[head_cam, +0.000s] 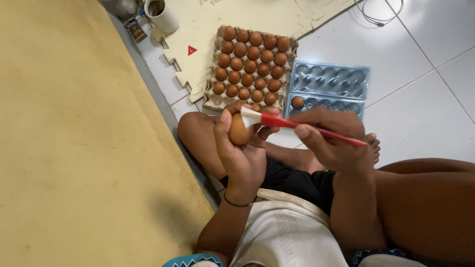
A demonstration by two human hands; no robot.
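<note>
left hand (pixel 242 158) grasps brown egg (pixel 239 130) | right hand (pixel 329 136) clenched round red brush (pixel 297 124), bristles on shell | best: light strokes, rotate egg | carton tray (pixel 252 64) beyond

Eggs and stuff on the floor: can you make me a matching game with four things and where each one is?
Things:
1. brown egg
2. red brush
3. cardboard egg tray
4. blue plastic carton

Places or states:
A. holds just one egg
B. gripped in the right hand
C. nearly full of brown eggs
D. cupped in the left hand

Pairs: 1-D, 2-B, 3-C, 4-A
</note>
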